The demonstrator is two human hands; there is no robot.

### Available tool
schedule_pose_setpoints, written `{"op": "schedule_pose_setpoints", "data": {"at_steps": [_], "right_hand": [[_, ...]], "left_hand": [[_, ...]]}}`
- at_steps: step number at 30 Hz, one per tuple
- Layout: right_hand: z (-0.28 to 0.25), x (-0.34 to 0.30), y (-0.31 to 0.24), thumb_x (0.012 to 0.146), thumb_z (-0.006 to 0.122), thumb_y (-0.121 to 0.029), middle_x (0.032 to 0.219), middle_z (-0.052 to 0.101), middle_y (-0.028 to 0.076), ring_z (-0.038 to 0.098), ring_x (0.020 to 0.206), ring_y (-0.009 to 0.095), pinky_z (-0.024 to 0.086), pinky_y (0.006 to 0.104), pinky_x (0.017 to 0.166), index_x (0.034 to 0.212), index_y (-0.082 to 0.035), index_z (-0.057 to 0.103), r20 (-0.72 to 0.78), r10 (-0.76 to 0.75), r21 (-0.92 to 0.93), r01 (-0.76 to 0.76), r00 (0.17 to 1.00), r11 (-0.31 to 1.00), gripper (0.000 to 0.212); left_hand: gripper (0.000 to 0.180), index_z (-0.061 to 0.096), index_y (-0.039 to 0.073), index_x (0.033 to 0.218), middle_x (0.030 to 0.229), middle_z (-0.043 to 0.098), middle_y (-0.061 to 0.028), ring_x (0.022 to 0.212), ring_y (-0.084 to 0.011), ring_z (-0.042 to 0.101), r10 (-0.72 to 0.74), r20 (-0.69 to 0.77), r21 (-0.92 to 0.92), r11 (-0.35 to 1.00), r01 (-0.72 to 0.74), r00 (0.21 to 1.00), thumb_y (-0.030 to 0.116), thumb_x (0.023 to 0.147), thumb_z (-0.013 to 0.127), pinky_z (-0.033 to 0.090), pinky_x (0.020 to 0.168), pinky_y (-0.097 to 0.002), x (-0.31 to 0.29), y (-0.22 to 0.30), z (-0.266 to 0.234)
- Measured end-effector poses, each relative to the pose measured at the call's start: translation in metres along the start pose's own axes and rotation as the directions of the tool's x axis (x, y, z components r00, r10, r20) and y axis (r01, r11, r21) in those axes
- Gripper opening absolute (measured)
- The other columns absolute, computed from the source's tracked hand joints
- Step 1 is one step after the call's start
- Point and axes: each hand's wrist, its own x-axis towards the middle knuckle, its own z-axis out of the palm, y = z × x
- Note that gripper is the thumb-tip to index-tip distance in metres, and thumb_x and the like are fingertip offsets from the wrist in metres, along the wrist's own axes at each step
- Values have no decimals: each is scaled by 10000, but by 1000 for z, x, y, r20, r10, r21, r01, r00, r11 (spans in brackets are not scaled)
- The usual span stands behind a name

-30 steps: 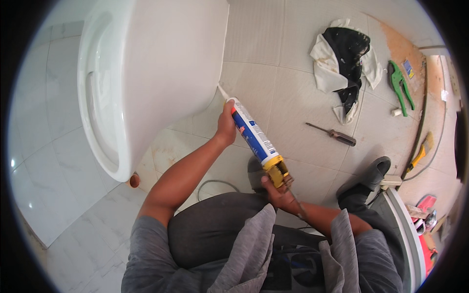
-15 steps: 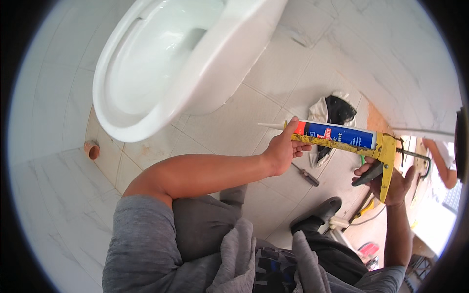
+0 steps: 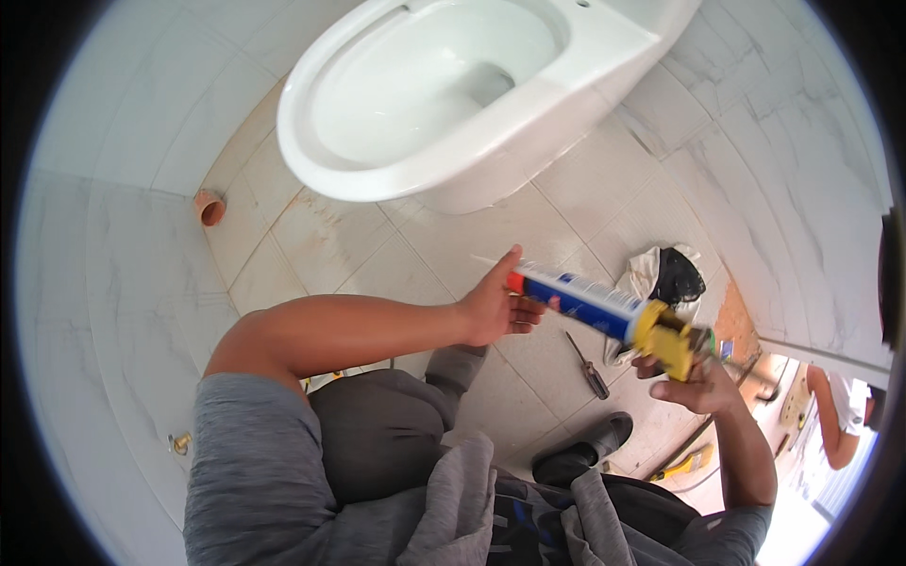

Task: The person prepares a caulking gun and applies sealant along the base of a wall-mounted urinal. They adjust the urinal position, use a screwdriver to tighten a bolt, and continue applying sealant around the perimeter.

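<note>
Fingers, left hand (image 3: 493, 311): part-curled around the front of the caulking gun (image 3: 659, 336), blue-and-white cartridge (image 3: 580, 300) fitted. Fingers, right hand (image 3: 708, 387): bent at its blurred rear; how tightly, cannot tell. Gun: raised above the tiled floor (image 3: 538, 415). Screwdriver (image 3: 595, 379): lying there. Black-and-white cloth (image 3: 678, 276): crumpled beyond. White toilet (image 3: 510, 168): nozzle (image 3: 491, 259), at its foot a second ago, now clear; work at that edge appears paused.
</note>
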Motion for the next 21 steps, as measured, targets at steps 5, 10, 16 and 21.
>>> {"op": "schedule_pose_setpoints", "data": {"at_steps": [5,10,16,21], "right_hand": [[23,73,-18,748,832,-129,1138,632,146,614,1116,333,428,487,1114,1204,-50,595,572,-300,-596,638,763,488,520],[62,129,-16,707,819,-135,1169,610,76,564,1210,286,329,571,1202,1149,-110,613,781,-183,-606,795,598,13,488],[85,145,-1,729,820,-200,1166,615,52,551,1252,261,290,591,1225,1185,-132,631,778,-68,-624,757,624,-191,499],[93,132,-44,729,811,-200,1214,625,48,545,1281,240,284,585,1229,1192,-130,633,760,-31,-639,739,649,-212,501]], "left_hand": [[653,596,121,1192,1058,670,-95,985,-248,651,186,-212,56,982,-178,959,723,1002,430,496,966,-424,-61,-5,-37],[496,531,121,1226,1067,645,-88,1036,-236,652,383,-399,75,919,-386,834,580,1078,412,508,982,-460,-97,8,-61],[531,475,120,1322,1103,608,-64,1015,-213,647,336,-451,99,939,-328,827,585,1069,440,521,963,-440,-89,24,-77],[504,489,161,1283,1045,615,-38,986,-202,641,292,-375,49,954,-296,880,608,1051,463,522,929,-419,-95,24,-75]]}}
